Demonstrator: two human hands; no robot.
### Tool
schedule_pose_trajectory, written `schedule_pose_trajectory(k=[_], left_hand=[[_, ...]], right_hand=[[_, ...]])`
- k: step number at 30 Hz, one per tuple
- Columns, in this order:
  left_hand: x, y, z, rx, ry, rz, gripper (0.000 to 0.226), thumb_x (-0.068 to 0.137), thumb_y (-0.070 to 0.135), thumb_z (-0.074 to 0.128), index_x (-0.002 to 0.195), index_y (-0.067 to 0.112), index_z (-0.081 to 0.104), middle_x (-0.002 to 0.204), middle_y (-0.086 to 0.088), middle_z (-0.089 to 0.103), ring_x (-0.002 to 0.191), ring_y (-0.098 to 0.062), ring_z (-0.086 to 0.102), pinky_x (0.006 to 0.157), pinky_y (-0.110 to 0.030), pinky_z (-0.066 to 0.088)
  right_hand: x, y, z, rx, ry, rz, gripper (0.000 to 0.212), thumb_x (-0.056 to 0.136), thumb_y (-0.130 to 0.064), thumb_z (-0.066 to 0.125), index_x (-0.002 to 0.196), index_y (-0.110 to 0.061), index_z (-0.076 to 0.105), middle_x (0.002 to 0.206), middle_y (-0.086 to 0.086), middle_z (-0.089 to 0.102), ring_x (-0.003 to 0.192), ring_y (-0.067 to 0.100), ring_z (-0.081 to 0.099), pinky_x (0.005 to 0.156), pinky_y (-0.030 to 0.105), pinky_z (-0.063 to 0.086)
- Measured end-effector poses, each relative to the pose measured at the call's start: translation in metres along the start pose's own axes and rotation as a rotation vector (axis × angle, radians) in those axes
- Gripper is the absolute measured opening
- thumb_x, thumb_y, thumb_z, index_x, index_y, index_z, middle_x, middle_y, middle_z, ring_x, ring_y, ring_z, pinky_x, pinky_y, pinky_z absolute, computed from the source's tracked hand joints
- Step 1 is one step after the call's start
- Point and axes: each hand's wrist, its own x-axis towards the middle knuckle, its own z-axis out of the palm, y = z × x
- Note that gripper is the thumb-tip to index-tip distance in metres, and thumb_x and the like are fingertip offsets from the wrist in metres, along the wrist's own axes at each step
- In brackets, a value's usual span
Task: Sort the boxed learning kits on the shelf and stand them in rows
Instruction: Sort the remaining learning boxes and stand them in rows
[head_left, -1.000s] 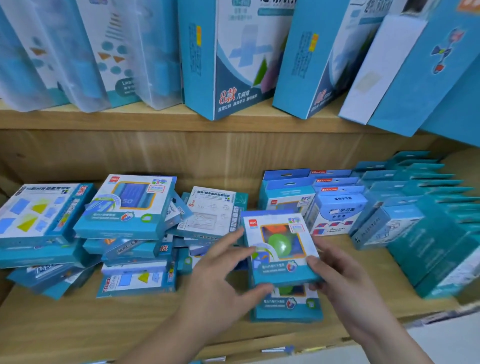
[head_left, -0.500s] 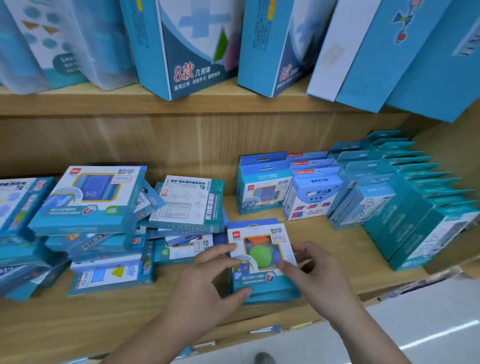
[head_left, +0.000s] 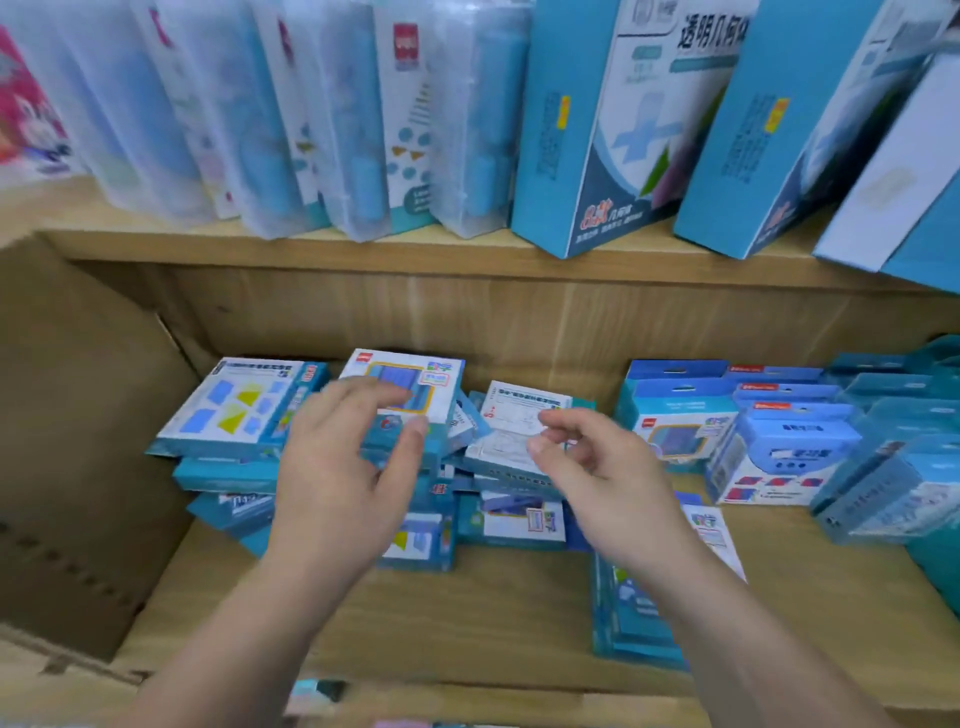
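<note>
Shelf (head_left: 519, 623) holds heaped flat kits (head_left: 400, 400); rows of upright kits (head_left: 789, 447) stand right.

Light is bright, even and cool, with no hard glare. Soft shadow sits under the upper shelf (head_left: 467, 254), darkening the back panel across mid-frame, and deepens toward the lower left. Motion blur smears the whole frame, worst on the clear cases (head_left: 291, 119) at upper left and the boxes (head_left: 893, 467) at the right edge. Wide-angle distortion bends the shelf line and tilts the edges outward.
</note>
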Motion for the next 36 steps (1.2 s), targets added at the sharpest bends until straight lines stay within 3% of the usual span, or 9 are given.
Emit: schedule_pose_trajectory(k=[4,8,10,15,18,23,27,32,36], left_hand=[[0.020,-0.029,-0.012,0.155,-0.135,-0.178,0.039,0.090,0.041,0.053,0.116,0.014,0.065,0.114,-0.004,0.064,0.110,-0.026,0.056,0.095,-0.038,0.045],[0.021,-0.045,-0.007,0.241,-0.234,-0.224,0.048,0.088,0.046,0.052,0.118,0.011,0.066,0.120,-0.008,0.064,0.113,-0.030,0.058,0.100,-0.041,0.046],[0.020,-0.046,-0.006,0.227,-0.220,-0.260,0.052,0.089,0.049,0.053,0.123,0.011,0.063,0.124,-0.008,0.064,0.115,-0.030,0.057,0.101,-0.041,0.046],[0.018,-0.039,-0.007,0.217,-0.194,-0.314,0.045,0.091,0.042,0.064,0.129,0.018,0.062,0.121,-0.007,0.068,0.114,-0.031,0.056,0.095,-0.040,0.044],[0.017,-0.032,-0.009,0.119,-0.194,-0.408,0.040,0.088,0.045,0.068,0.123,0.027,0.062,0.115,0.001,0.067,0.111,-0.024,0.057,0.090,-0.037,0.045],[0.004,-0.006,-0.010,-0.112,-0.067,-0.455,0.026,0.086,0.036,0.073,0.110,0.037,0.063,0.104,0.015,0.064,0.101,-0.012,0.056,0.083,-0.035,0.046],[-0.008,0.020,0.003,-0.263,-0.016,-0.400,0.024,0.087,0.024,0.073,0.106,0.036,0.064,0.106,0.020,0.062,0.097,-0.002,0.057,0.084,-0.039,0.051],[-0.010,0.066,0.039,-0.519,-0.093,-0.381,0.035,0.084,0.027,0.071,0.113,0.043,0.059,0.105,0.020,0.068,0.091,-0.007,0.063,0.077,-0.021,0.052],[-0.006,0.100,0.078,-0.608,-0.186,-0.402,0.047,0.080,0.032,0.064,0.128,0.033,0.062,0.111,0.003,0.070,0.090,-0.018,0.068,0.082,-0.034,0.056]], right_hand=[[0.037,-0.028,0.047,0.036,-0.111,0.067,0.056,0.077,-0.064,0.062,0.122,-0.030,0.061,0.111,-0.012,0.063,0.099,0.014,0.066,0.090,0.045,0.054],[0.059,-0.040,0.066,0.029,-0.110,0.094,0.019,0.088,-0.048,0.067,0.088,-0.030,0.060,0.093,-0.011,0.062,0.096,0.024,0.066,0.091,0.048,0.053],[0.062,-0.041,0.071,0.014,-0.127,0.111,0.024,0.088,-0.039,0.070,0.072,-0.031,0.053,0.081,-0.014,0.062,0.089,0.022,0.067,0.088,0.045,0.055],[0.062,-0.031,0.079,0.076,-0.165,0.108,0.028,0.070,-0.050,0.069,0.090,-0.032,0.072,0.086,-0.010,0.076,0.081,0.018,0.074,0.078,0.052,0.059],[0.058,-0.033,0.077,0.170,-0.120,0.100,0.011,0.078,-0.034,0.073,0.089,-0.033,0.072,0.085,-0.011,0.075,0.080,0.018,0.074,0.078,0.051,0.060],[0.035,-0.040,0.060,0.338,-0.115,0.077,0.026,0.090,-0.014,0.069,0.108,-0.033,0.067,0.087,-0.002,0.073,0.068,0.006,0.069,0.058,0.025,0.050],[0.020,-0.033,0.018,0.379,-0.063,-0.010,0.025,0.096,-0.016,0.063,0.110,-0.037,0.066,0.074,-0.006,0.063,0.053,0.002,0.056,0.048,0.018,0.042],[0.011,-0.009,-0.052,0.405,-0.030,-0.027,0.032,0.098,-0.011,0.059,0.126,-0.026,0.062,0.088,0.000,0.070,0.073,0.008,0.068,0.056,0.017,0.048],[0.015,0.032,-0.106,0.347,-0.002,-0.030,0.037,0.098,-0.013,0.060,0.130,-0.031,0.060,0.108,0.001,0.070,0.087,0.019,0.071,0.070,0.034,0.057]])
